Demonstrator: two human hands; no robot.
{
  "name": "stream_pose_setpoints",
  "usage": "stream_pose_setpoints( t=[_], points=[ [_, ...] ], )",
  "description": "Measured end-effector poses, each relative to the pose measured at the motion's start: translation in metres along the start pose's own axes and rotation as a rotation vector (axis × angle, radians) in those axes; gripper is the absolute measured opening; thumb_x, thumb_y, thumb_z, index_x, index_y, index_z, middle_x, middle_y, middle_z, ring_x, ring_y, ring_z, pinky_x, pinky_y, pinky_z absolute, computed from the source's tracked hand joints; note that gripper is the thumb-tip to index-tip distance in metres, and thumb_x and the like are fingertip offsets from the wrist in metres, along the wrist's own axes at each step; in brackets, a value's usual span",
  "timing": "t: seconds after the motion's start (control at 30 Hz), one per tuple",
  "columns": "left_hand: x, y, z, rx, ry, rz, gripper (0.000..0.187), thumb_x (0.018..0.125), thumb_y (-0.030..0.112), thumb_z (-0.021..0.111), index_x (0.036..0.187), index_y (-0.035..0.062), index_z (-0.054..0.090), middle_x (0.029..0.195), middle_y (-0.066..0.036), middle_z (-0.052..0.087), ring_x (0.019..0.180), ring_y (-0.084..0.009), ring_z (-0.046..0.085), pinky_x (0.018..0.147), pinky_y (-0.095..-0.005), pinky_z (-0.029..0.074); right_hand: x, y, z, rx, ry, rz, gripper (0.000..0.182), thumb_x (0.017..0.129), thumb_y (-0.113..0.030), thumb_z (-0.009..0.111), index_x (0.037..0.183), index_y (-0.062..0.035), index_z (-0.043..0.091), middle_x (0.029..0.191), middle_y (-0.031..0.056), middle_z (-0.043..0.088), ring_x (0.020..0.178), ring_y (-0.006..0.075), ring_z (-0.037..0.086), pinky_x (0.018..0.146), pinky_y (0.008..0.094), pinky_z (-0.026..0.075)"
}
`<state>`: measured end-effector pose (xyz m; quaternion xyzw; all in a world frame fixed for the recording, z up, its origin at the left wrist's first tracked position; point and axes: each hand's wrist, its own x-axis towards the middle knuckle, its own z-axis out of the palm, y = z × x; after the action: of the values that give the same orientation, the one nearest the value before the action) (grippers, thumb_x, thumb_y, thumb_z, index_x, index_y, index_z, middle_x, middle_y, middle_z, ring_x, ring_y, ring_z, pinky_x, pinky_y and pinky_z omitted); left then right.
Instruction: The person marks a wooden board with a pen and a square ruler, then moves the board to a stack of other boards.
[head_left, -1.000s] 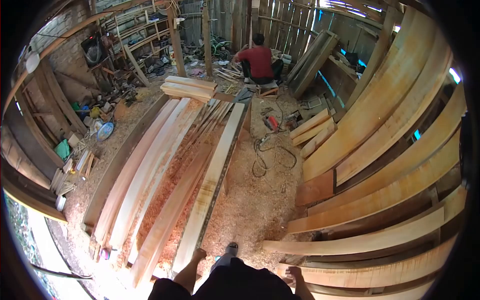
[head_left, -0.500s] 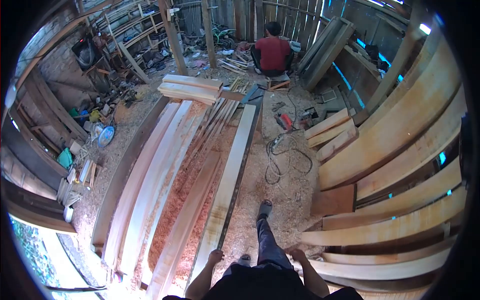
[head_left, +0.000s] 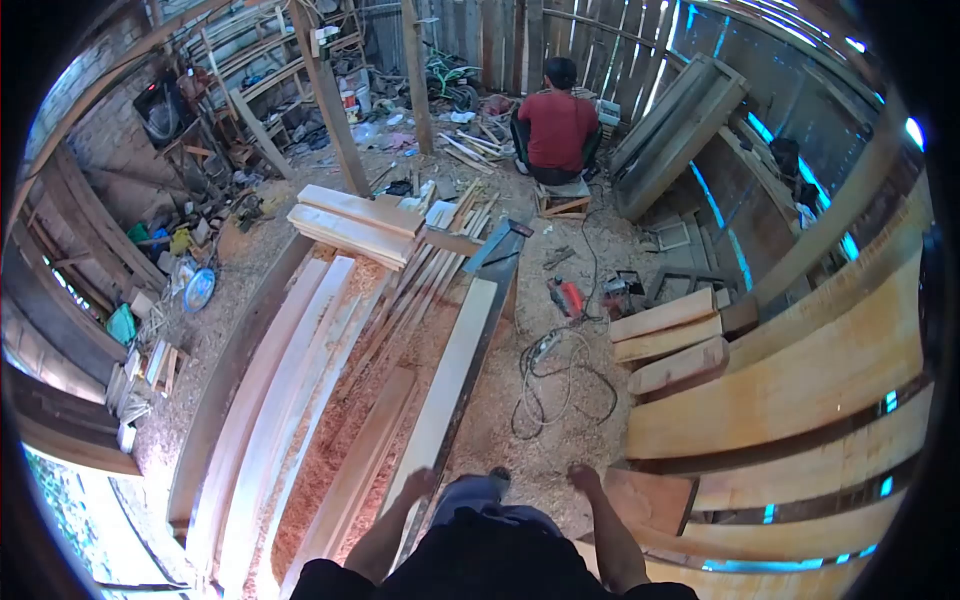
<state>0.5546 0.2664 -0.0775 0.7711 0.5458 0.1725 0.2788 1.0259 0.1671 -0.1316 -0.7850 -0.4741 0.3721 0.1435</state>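
Note:
My left hand [head_left: 418, 486], its fingers loosely curled with nothing showing in them, hangs beside a long pale board [head_left: 447, 365] and overlaps its right part in this view. Over the shaving-covered floor, my right hand [head_left: 582, 479] is also curled and holds nothing visible. Close to that hand's right side lies a brown wooden panel [head_left: 650, 500]. Left of the pale board, a reddish plank [head_left: 375, 455] lies among wood shavings, with more long planks [head_left: 290, 400] further left.
A cable [head_left: 560, 385] lies coiled on the floor ahead, near a red power tool [head_left: 571, 298]. Short thick timbers [head_left: 668, 330] and wide slabs [head_left: 780, 400] line the right side. Stacked boards [head_left: 355, 222] sit at the bench's far end. A person in red [head_left: 560, 130] sits beyond, facing away.
I have moved forward; the cable, timbers and seated person appear nearer. Both hands have swung forward and up in view, and the outstretched leg has drawn back beneath me.

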Motion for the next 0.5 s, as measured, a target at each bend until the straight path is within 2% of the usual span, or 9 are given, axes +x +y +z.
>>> stream_pose_setpoints(
  t=[0.03, 0.07, 0.13, 0.23, 0.3, 0.33, 0.37, 0.43, 0.5],
  points=[
    [0.042, -0.006, 0.012, -0.253, -0.089, -0.210, 0.014, 0.078, 0.023, 0.056, 0.076, 0.0096, 0.060, 0.075, -0.005, 0.064, 0.068, -0.0262, 0.062, 0.063, -0.0342, 0.052, 0.020, -0.037, -0.032, 0.321, -0.051, 0.032, 0.012, 0.079, -0.016, 0.061, 0.088, -0.0081, 0.063, 0.074, 0.0062, 0.064, 0.063, 0.0160, 0.062, 0.055, 0.0302, 0.049],
    [0.079, 0.022, -0.015, -0.225, -0.076, 0.018, 0.016, 0.078, 0.024, 0.056, 0.077, 0.0096, 0.061, 0.075, -0.006, 0.063, 0.067, -0.0261, 0.061, 0.060, -0.0333, 0.052, 0.032, -0.086, -0.067, 0.642, -0.104, 0.068, 0.011, 0.078, -0.011, 0.062, 0.089, -0.0069, 0.063, 0.073, 0.0046, 0.064, 0.063, 0.0130, 0.061, 0.055, 0.0282, 0.049],
    [0.151, 0.047, -0.026, -0.948, -0.230, -0.574, 0.017, 0.081, 0.024, 0.055, 0.084, 0.0078, 0.061, 0.072, -0.006, 0.061, 0.066, -0.0200, 0.060, 0.058, -0.0311, 0.050, 0.070, -0.147, -0.104, 0.335, -0.036, -0.017, 0.014, 0.080, -0.014, 0.062, 0.090, -0.0047, 0.063, 0.073, 0.0054, 0.064, 0.064, 0.0139, 0.062, 0.057, 0.0283, 0.049],
    [0.239, 0.080, -0.038, -0.789, -0.226, -0.576, 0.017, 0.083, 0.018, 0.054, 0.091, 0.0045, 0.059, 0.075, -0.008, 0.061, 0.066, -0.0166, 0.060, 0.057, -0.0290, 0.049, 0.123, -0.204, -0.142, 0.277, -0.033, -0.103, 0.015, 0.080, -0.014, 0.062, 0.090, -0.0038, 0.063, 0.075, 0.0061, 0.064, 0.064, 0.0143, 0.062, 0.058, 0.0279, 0.049],
    [0.293, 0.098, -0.053, -0.941, -0.221, -0.492, 0.014, 0.086, 0.010, 0.053, 0.097, 0.0017, 0.057, 0.082, -0.009, 0.061, 0.069, -0.0173, 0.061, 0.057, -0.0274, 0.050, 0.156, -0.245, -0.168, 0.276, -0.050, -0.130, 0.015, 0.080, -0.013, 0.062, 0.091, -0.0031, 0.063, 0.076, 0.0067, 0.064, 0.065, 0.0147, 0.062, 0.060, 0.0279, 0.049],
    [0.323, 0.099, -0.060, -0.949, -0.222, -0.499, 0.014, 0.086, 0.010, 0.053, 0.097, 0.0017, 0.057, 0.082, -0.009, 0.061, 0.069, -0.0173, 0.061, 0.057, -0.0274, 0.050, 0.177, -0.264, -0.178, 0.283, -0.065, -0.159, 0.015, 0.080, -0.012, 0.062, 0.091, -0.0025, 0.063, 0.076, 0.0073, 0.064, 0.066, 0.0151, 0.062, 0.061, 0.0278, 0.049],
    [0.351, 0.099, -0.066, -1.102, -0.229, -0.488, 0.013, 0.085, 0.009, 0.053, 0.097, 0.0024, 0.057, 0.082, -0.008, 0.061, 0.070, -0.0172, 0.062, 0.059, -0.0268, 0.050, 0.200, -0.277, -0.186, 0.273, -0.075, -0.150, 0.015, 0.080, -0.012, 0.062, 0.091, -0.0025, 0.063, 0.076, 0.0073, 0.064, 0.066, 0.0151, 0.062, 0.061, 0.0278, 0.049],
    [0.407, 0.090, -0.063, -1.269, -0.233, -0.501, 0.013, 0.085, 0.008, 0.054, 0.097, 0.0031, 0.057, 0.082, -0.007, 0.061, 0.071, -0.0172, 0.062, 0.060, -0.0261, 0.050, 0.253, -0.302, -0.198, 0.207, 0.037, -0.384, 0.015, 0.079, -0.011, 0.062, 0.091, -0.0018, 0.063, 0.077, 0.0087, 0.064, 0.069, 0.0159, 0.061, 0.063, 0.0277, 0.048],
    [0.466, 0.069, -0.041, -0.869, -0.020, -0.394, 0.013, 0.085, 0.008, 0.054, 0.097, 0.0048, 0.058, 0.084, -0.006, 0.062, 0.071, -0.0172, 0.062, 0.064, -0.0269, 0.051, 0.313, -0.327, -0.207, 0.162, 0.004, -0.375, 0.015, 0.079, -0.011, 0.062, 0.091, -0.0016, 0.063, 0.078, 0.0094, 0.063, 0.070, 0.0166, 0.060, 0.064, 0.0278, 0.048]
  ],
)
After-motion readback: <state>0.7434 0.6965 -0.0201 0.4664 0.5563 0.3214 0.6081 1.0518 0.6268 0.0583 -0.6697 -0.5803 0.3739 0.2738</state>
